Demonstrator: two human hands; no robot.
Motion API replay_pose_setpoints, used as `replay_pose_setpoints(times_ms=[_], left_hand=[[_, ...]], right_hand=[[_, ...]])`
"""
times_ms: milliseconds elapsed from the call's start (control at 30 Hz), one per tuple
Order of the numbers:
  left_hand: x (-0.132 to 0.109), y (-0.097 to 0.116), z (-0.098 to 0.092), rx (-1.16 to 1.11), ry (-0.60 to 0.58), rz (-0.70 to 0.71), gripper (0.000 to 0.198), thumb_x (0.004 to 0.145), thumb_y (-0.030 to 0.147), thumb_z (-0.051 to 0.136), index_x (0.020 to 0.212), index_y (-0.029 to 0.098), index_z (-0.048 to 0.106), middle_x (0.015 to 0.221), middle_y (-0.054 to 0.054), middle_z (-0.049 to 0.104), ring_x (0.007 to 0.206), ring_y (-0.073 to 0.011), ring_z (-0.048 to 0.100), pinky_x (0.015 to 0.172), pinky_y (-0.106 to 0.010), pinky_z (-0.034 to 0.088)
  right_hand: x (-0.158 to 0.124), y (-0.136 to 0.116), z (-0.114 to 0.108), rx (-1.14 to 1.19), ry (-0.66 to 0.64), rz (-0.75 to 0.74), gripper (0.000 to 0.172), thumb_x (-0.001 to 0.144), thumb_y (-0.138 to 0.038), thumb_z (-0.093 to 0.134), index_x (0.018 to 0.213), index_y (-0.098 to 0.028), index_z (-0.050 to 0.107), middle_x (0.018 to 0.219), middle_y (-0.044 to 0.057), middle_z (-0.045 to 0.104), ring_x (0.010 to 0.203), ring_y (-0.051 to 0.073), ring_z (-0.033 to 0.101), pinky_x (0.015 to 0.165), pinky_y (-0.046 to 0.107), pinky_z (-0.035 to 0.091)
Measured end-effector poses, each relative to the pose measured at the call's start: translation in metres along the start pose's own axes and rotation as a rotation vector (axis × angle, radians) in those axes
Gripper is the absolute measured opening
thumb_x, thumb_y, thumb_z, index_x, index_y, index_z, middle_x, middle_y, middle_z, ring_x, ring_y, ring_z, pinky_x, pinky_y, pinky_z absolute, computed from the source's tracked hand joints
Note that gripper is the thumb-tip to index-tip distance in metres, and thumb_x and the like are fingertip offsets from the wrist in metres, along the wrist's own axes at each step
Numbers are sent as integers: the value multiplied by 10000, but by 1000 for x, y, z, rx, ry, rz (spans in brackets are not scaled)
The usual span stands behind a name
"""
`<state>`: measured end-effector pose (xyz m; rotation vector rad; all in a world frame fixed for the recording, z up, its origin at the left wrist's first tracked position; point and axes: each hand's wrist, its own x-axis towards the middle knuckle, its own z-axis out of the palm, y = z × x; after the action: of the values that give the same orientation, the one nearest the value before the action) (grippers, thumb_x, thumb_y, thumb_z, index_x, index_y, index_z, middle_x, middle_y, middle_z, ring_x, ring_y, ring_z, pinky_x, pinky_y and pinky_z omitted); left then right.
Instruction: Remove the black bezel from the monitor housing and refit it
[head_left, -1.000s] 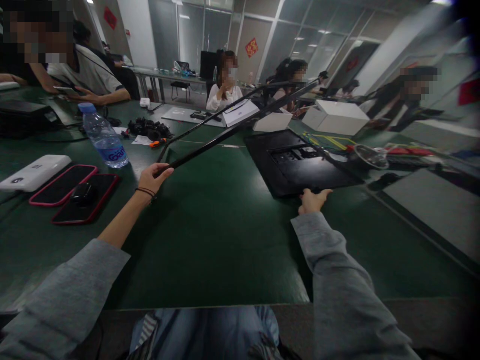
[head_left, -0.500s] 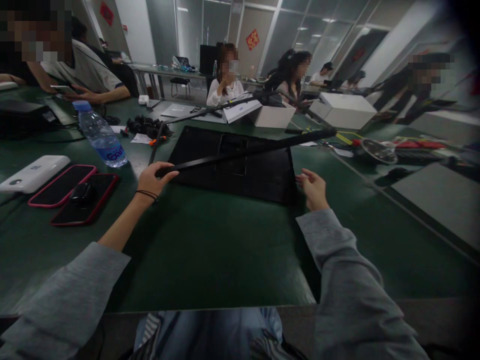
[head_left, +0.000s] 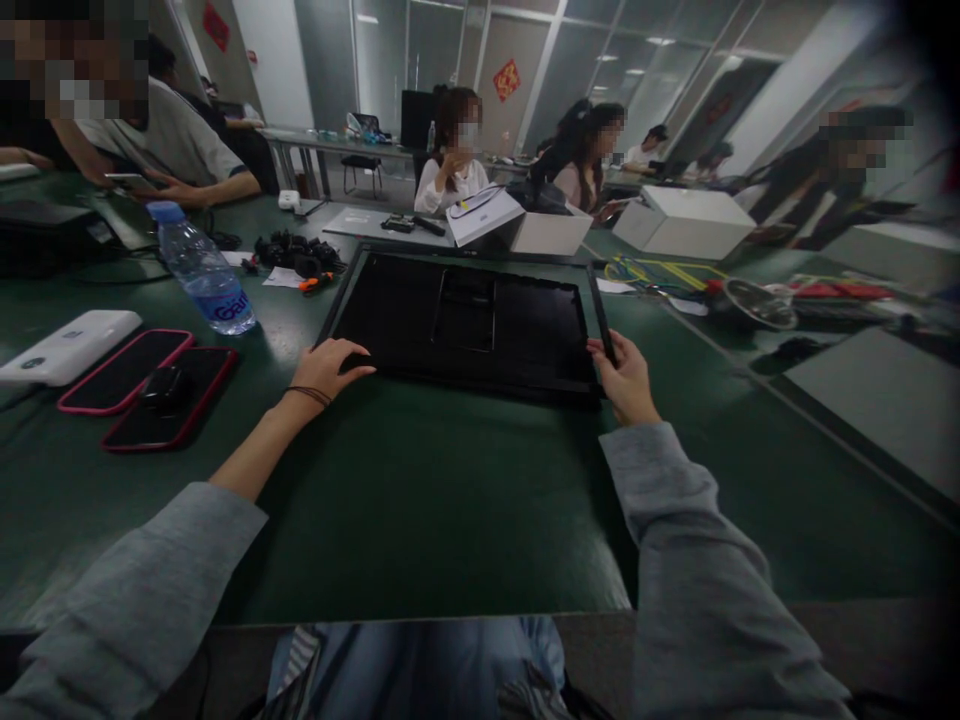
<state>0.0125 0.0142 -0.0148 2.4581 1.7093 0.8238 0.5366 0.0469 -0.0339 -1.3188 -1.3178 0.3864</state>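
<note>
A thin black rectangular frame (head_left: 602, 318), like a monitor bezel, lies around or just over a flat black panel (head_left: 394, 310) with a recessed square in its middle. At the near left corner, my left hand (head_left: 328, 372) has its fingers and thumb closed around the frame's edge. My right hand (head_left: 628, 378) grips the frame's right side near the front corner, thumb and fingers pinched on the bar. Whether the frame's near bar rests on the panel or stands slightly above it, I cannot tell.
To the left stand a water bottle (head_left: 206, 272), a white device (head_left: 71, 345) and two phones, one bearing a small black case (head_left: 166, 387). Black cables (head_left: 296, 255) lie behind. White boxes (head_left: 682, 225) and a metal bowl-shaped item (head_left: 757, 303) are on the right. Several people sit around.
The frame, tilted up across the panel before, has come down and now lies level around it. My right hand, earlier off the frame, has taken hold of its right side.
</note>
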Motion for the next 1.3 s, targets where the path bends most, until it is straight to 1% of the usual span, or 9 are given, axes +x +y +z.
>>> replay_pose_setpoints(times_ms=[100,200,400,533,667,900,1067,1200,1300], left_hand=[[0,1,1,121,-48,-48,322,970,537,603,1106,259,692,1215,-76,738,1154,-289,640,1106,-546,305],[0,4,-1,171,-73,-41,324,975,538,594,1118,262,686,1205,-74,742,1129,-295,648,1088,-546,279],[0,6,4,167,-101,23,416,974,625,541,1136,268,681,1116,-66,771,1026,-264,675,976,-446,322],[0,5,6,127,-120,69,430,964,645,546,1098,262,689,1108,-53,776,1025,-249,680,933,-411,327],[0,3,7,119,-141,74,425,954,635,571,1073,248,700,1113,-58,772,1036,-252,676,916,-409,334],[0,0,9,90,-145,77,432,939,642,585,1065,247,705,1094,-63,770,1045,-245,666,921,-408,354],[1,3,6,91,-179,44,412,924,621,620,1082,249,702,1100,-61,767,1053,-252,671,936,-422,353],[2,9,0,70,-201,2,422,904,633,637,1050,244,712,1093,-51,774,1047,-258,682,957,-439,341],[3,10,-4,28,-197,-22,441,915,667,592,949,250,732,1007,-26,784,954,-234,694,973,-445,336]], right_hand=[[-1,6,6,-138,45,-109,527,889,-405,631,1379,-230,549,1266,128,719,1238,276,675,1163,558,471],[-3,10,7,-212,69,-144,540,920,-403,578,1421,-206,529,1309,148,703,1248,272,672,1170,541,467],[0,24,-3,-265,67,-135,540,908,-390,578,1406,-181,558,1342,163,689,1266,288,662,1177,541,459],[1,30,-7,-272,50,-119,534,896,-362,589,1389,-156,575,1328,179,698,1261,290,668,1188,529,447],[0,32,-6,-293,49,-102,538,875,-303,582,1390,-147,586,1306,172,714,1261,289,670,1175,517,464],[-2,32,-3,-358,44,-81,549,848,-268,569,1380,-140,614,1362,167,689,1289,294,651,1184,525,453],[-4,26,0,-377,63,-52,554,812,-253,598,1347,-117,647,1324,183,705,1223,307,684,1151,531,484],[-4,21,1,-344,85,-3,547,798,-284,631,1318,-119,672,1277,185,724,1170,312,703,1117,543,512],[-4,20,3,-323,86,14,529,810,-356,649,1291,-138,690,1250,181,729,1154,320,704,1094,562,526]])
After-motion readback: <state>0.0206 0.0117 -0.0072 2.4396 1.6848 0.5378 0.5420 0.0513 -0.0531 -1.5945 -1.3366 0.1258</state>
